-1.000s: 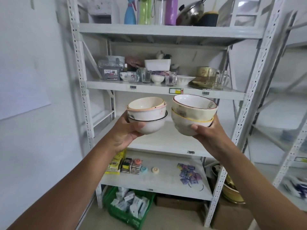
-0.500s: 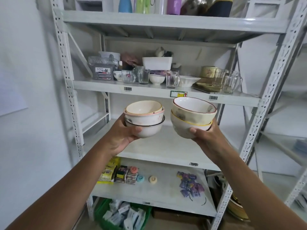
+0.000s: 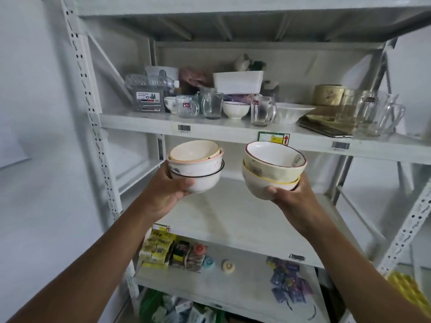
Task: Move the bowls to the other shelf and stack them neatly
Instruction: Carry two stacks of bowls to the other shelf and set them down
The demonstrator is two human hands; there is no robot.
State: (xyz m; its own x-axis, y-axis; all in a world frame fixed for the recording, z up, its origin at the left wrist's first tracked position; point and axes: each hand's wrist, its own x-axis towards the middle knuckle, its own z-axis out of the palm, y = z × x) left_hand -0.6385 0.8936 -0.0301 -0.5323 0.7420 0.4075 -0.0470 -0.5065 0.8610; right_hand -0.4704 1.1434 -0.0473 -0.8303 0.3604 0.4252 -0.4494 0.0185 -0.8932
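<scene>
Ceramic bowl stacks mid-carry: left hand (image 3: 172,190) grips black-rimmed stack (image 3: 196,165), right hand (image 3: 291,197) yellow-rimmed stack (image 3: 272,170); next, likely set down on bare white shelf (image 3: 233,213).

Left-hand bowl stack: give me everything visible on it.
The left-hand bowl stack is three nested bowls, ceramic by the look: a cream one on top, a pink-rimmed one in the middle, a white one with a thin black rim at the bottom. It sits upright, held in the air in front of the bare middle shelf. The left hand cups the bottom bowl, thumb on its side. Nothing else touches it.
</scene>
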